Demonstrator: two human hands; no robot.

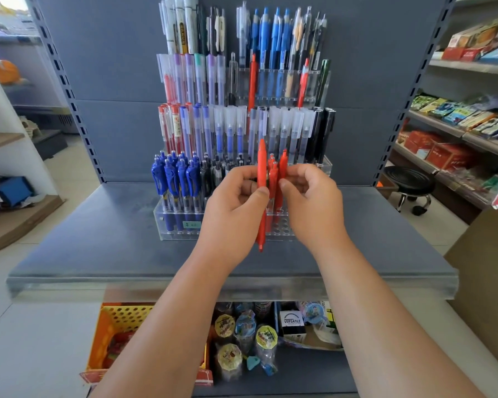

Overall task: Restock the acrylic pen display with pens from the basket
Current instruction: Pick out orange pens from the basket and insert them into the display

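A clear acrylic stepped pen display (167,225) stands at the centre of the frame on a grey metal shelf (98,239), its four tiers rising toward the top edge. The lowest tier holds dark blue click pens (174,179) at its left end, four in the front row with more behind, then black pens toward the middle, and open holes at the front right. The tier above carries clear-capped pens in red, blue and black. The third holds pastel-capped pens at the left and two red click pens at the right. The top holds white pens and bright blue ones. At the lower left of the frame, under the shelf, sits an orange perforated plastic basket (118,317) with red items inside, partly hidden by the left forearm. Both bare forearms reach up from the bottom edge to the middle of the lowest tier. The left hand (236,202) grips one long red plastic pen (261,162) upright, its thumb pressed across the barrel and the fingers curled behind it. Just beside it, the right hand (311,196) has its fingers curled and pinches a cluster of red pens (283,165) standing in the lowest tier. About three tops show, though the exact count is unclear.
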